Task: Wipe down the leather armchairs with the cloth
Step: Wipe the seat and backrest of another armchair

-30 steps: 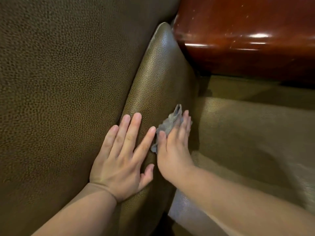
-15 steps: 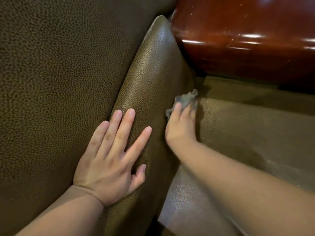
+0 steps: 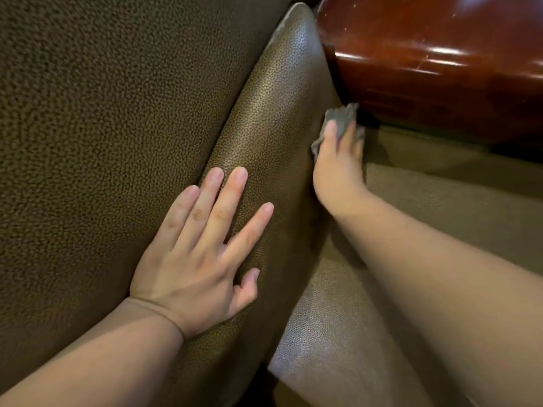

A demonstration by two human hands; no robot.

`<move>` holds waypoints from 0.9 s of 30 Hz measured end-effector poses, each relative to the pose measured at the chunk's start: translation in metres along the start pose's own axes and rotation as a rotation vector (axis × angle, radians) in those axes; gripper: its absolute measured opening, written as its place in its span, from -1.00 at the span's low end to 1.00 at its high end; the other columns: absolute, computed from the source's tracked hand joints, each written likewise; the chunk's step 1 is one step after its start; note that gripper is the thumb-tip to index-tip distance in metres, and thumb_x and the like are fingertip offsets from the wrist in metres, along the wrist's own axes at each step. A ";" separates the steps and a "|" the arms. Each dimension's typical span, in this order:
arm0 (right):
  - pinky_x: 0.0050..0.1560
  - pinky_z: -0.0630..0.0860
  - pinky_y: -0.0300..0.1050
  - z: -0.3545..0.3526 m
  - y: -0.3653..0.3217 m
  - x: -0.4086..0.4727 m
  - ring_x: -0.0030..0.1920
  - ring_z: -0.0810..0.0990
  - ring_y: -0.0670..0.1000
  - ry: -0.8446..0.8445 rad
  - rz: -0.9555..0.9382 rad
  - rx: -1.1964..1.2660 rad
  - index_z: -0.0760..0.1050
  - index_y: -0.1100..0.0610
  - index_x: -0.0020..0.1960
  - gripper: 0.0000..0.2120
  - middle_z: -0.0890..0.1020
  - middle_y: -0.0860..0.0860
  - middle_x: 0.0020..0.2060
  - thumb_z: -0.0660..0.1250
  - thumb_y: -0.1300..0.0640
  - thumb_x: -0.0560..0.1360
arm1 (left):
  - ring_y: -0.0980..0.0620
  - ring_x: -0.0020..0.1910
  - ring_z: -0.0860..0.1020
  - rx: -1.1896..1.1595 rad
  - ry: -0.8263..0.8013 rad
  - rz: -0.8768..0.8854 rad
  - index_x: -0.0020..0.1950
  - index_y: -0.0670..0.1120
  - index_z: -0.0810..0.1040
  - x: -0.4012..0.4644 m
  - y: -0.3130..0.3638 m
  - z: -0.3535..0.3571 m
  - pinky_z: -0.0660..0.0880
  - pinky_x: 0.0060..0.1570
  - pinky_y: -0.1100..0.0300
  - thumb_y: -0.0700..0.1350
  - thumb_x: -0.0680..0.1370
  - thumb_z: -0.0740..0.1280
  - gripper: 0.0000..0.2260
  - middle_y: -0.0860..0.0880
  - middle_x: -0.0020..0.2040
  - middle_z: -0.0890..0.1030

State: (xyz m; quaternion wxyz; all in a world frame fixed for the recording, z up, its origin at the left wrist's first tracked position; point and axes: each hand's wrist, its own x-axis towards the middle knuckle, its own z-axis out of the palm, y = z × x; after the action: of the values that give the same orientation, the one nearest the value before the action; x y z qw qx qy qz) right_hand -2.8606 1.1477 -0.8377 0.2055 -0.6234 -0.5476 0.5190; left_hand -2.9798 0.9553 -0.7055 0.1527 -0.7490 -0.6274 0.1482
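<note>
A brown leather armchair [image 3: 102,127] fills most of the head view, and places are given from its padded roll [image 3: 273,118], which runs diagonally from the top centre down to the bottom. The left hand [image 3: 199,259] is laid flat on the lower half of the roll, with its fingers straight and spread and its thumb apart; nothing is held in it. The pebbled back panel lies to the left of the roll, touching it along a seam that is partly covered by the left hand's outer fingers. The grey cloth [image 3: 340,118] is pressed against the right flank of the roll, near its upper end, by the right hand [image 3: 338,168]. That hand is seen from behind with its fingers extended over the cloth; whether the thumb is curled round the cloth cannot be told. Crumpled edges of the cloth are seen above and to the left of the fingertips. A glossy red-brown wooden piece [image 3: 440,69] stands to the right of the roll's top, just beside the cloth. The seat [image 3: 455,201] lies to the right of the roll, below the wood
</note>
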 end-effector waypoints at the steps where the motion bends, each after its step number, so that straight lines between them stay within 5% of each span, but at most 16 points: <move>1: 0.60 -0.23 -0.01 0.002 -0.002 0.007 0.68 -0.16 0.14 0.023 -0.010 -0.009 -0.16 0.06 0.71 -0.34 -0.12 0.19 0.68 -0.13 -0.23 0.72 | -0.31 0.65 0.16 -0.004 0.001 0.001 0.63 -0.03 0.39 0.000 0.000 0.001 -0.01 0.63 -0.13 0.19 0.43 0.37 -0.22 -0.31 0.67 0.17; 4: 0.64 -0.30 0.00 0.020 0.023 -0.056 0.67 -0.25 0.16 -0.042 -0.138 -0.097 -0.20 0.14 0.68 -0.16 -0.21 0.21 0.67 -0.26 -0.38 0.60 | -0.31 0.65 0.17 -0.017 0.006 0.000 0.63 -0.03 0.39 0.000 0.000 0.001 0.00 0.63 -0.14 0.18 0.42 0.39 -0.21 -0.31 0.67 0.17; 8: 0.64 -0.27 0.12 0.030 0.066 -0.184 0.58 -0.53 0.01 -0.431 -0.108 -0.187 -0.48 0.03 0.61 -0.01 -0.57 -0.04 0.55 -0.50 -0.57 0.39 | -0.33 0.65 0.16 -0.011 0.024 0.005 0.64 -0.04 0.37 -0.001 -0.002 0.000 -0.01 0.63 -0.14 0.20 0.49 0.32 -0.26 -0.32 0.67 0.15; 10: 0.65 -0.24 0.16 0.028 0.061 -0.157 0.61 -0.46 0.08 -0.365 -0.087 -0.172 -0.48 0.07 0.63 -0.08 -0.50 0.04 0.59 -0.42 -0.51 0.48 | -0.34 0.65 0.14 -0.018 0.021 0.005 0.65 -0.06 0.35 0.000 -0.002 0.002 -0.04 0.63 -0.13 0.21 0.50 0.30 -0.25 -0.32 0.67 0.14; 13: 0.63 -0.30 -0.04 0.025 0.023 -0.069 0.66 -0.30 0.11 -0.081 -0.028 -0.057 -0.30 0.19 0.67 -0.30 -0.29 0.16 0.66 -0.14 -0.18 0.73 | -0.36 0.65 0.14 -0.013 0.001 0.009 0.65 -0.07 0.34 0.000 -0.003 0.004 -0.06 0.63 -0.14 0.22 0.50 0.30 -0.24 -0.33 0.67 0.15; 15: 0.60 -0.33 -0.12 0.029 0.019 -0.062 0.67 -0.25 0.11 -0.005 -0.047 -0.103 -0.24 0.21 0.68 -0.31 -0.25 0.17 0.67 -0.17 -0.18 0.72 | -0.36 0.65 0.14 -0.005 0.009 0.017 0.65 -0.07 0.33 0.000 -0.003 0.005 -0.07 0.64 -0.14 0.22 0.50 0.29 -0.24 -0.33 0.67 0.14; 20: 0.64 -0.27 0.15 0.054 0.063 -0.234 0.58 -0.53 0.11 -0.386 -0.153 -0.221 -0.50 0.13 0.56 -0.21 -0.52 0.15 0.57 -0.49 -0.38 0.54 | -0.35 0.66 0.10 0.014 0.020 0.017 0.67 -0.06 0.29 -0.001 -0.003 0.000 -0.05 0.64 -0.17 0.24 0.53 0.25 -0.25 -0.32 0.68 0.10; 23: 0.61 -0.07 0.39 0.054 0.076 -0.236 0.61 -0.30 0.40 -0.284 -0.228 -0.241 -0.43 0.37 0.56 -0.22 -0.42 0.33 0.55 -0.15 -0.17 0.69 | -0.33 0.67 0.07 0.029 -0.018 0.014 0.68 -0.03 0.26 -0.004 -0.002 -0.001 -0.06 0.64 -0.17 0.26 0.55 0.20 -0.27 -0.30 0.69 0.06; 27: 0.63 -0.32 0.10 0.055 0.051 -0.175 0.62 -0.44 0.11 -0.195 0.023 -0.124 -0.35 0.14 0.66 -0.31 -0.49 0.11 0.59 -0.18 -0.21 0.72 | -0.29 0.69 0.01 0.065 -0.049 -0.014 0.69 0.01 0.22 -0.005 0.001 -0.006 -0.08 0.65 -0.16 0.27 0.57 0.13 -0.28 -0.28 0.71 -0.01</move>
State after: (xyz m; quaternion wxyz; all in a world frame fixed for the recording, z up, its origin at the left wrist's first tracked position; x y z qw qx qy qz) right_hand -2.8606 0.9581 -0.8263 0.1063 -0.5875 -0.5891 0.5446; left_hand -2.9770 0.9501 -0.7004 0.1625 -0.7353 -0.6313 0.1857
